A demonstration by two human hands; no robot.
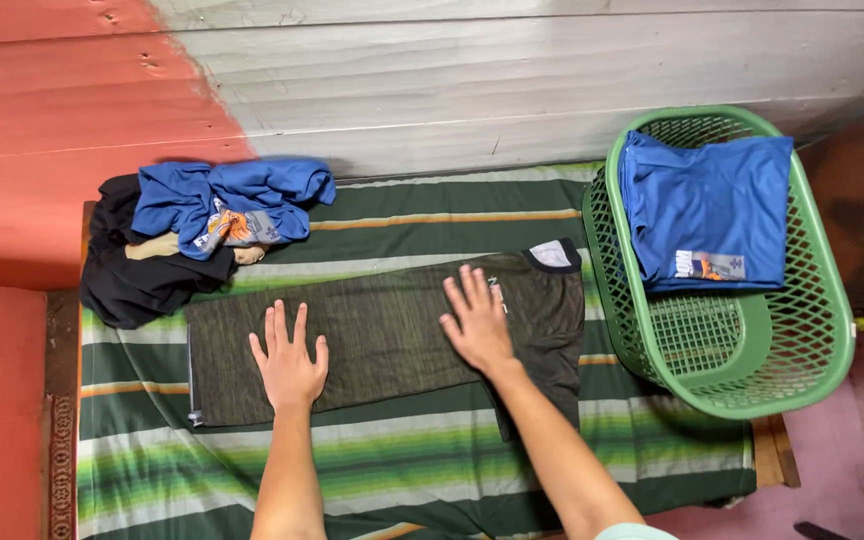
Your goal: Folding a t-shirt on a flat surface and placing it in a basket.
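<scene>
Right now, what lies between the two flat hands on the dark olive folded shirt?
Head view: only the dark olive folded shirt lies between the left hand and right hand; that stretch of fabric carries nothing else.

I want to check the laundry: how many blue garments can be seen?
2: one folded blue garment in the green basket, one crumpled blue garment on the dark pile at the mat's far left. More may be hidden beneath.

The single head-worn camera looks steeply down from close above the near edge of the striped mat, facing the wall.
</scene>
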